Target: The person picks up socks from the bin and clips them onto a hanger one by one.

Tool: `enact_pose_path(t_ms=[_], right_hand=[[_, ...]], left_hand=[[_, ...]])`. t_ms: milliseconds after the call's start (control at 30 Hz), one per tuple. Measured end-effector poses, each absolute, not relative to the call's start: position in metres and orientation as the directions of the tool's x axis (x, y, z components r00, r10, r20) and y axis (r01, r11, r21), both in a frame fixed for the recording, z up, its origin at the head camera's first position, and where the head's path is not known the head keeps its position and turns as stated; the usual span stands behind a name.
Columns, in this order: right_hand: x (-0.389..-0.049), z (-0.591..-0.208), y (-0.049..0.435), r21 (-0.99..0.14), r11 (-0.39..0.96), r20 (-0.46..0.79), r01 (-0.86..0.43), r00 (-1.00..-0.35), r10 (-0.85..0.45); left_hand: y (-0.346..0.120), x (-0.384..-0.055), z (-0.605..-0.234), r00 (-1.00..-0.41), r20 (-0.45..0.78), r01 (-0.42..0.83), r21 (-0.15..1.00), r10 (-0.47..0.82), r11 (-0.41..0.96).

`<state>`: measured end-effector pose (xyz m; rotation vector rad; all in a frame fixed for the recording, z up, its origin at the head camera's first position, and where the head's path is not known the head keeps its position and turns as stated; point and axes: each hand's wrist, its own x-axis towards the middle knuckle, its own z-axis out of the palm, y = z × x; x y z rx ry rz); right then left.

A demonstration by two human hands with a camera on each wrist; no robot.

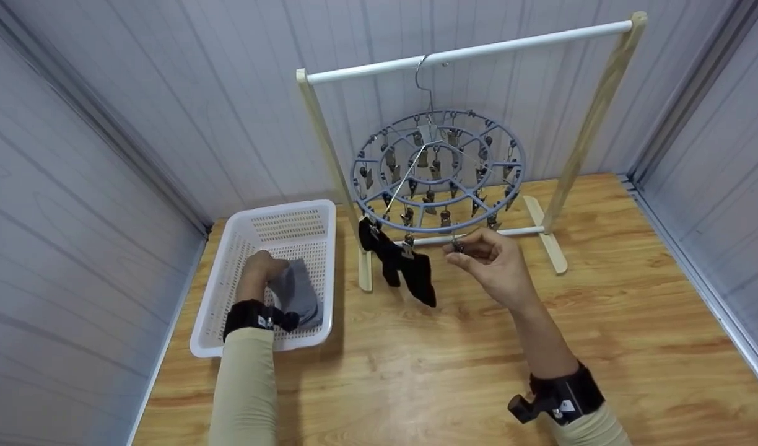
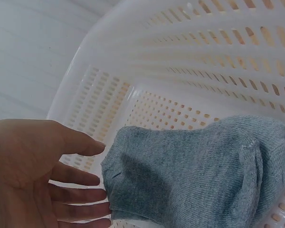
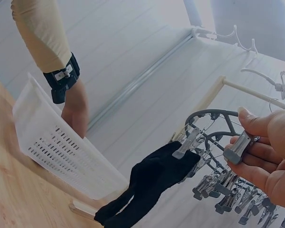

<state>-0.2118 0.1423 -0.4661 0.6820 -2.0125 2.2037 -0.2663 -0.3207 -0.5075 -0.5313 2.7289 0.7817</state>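
Inside the white basket, a folded pair of grey socks lies on the slotted bottom. My left hand reaches down to it, and in the left wrist view its fairly straight fingertips are right at the socks' edge, thumb apart. My right hand pinches a metal clip between thumb and fingers at the front of the round grey clip hanger. Black socks hang from clips at the hanger's front left, left of my right hand.
The hanger hooks over the white bar of a wooden stand, whose feet rest on the wood-grain surface. Several other clips dangle from the rings. Ribbed pale walls rise behind and at both sides.
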Motion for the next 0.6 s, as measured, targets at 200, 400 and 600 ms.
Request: enact_pose_path(t_ms=[200,400,600], right_hand=[[-0.2112,-0.4648,0.1426,-0.927,-0.132,0.374,-0.352,-0.897,-0.235],[-0.2118,-0.4651,0.1433,-0.923,-0.127,0.384,-0.363,-0.894,-0.233],[-0.2128,-0.4661,0.1434,-0.922,-0.123,0.387,-0.368,-0.891,-0.236]], left_hand=[[-0.3199,-0.2646,-0.5049,-0.895,-0.352,-0.422,0.472,-0.274,0.774],[-0.3194,-0.2706,-0.5062,-0.903,-0.336,-0.406,0.458,-0.268,0.791],[-0.3184,-0.2736,-0.5067,-0.865,-0.407,-0.473,0.467,-0.293,0.747]])
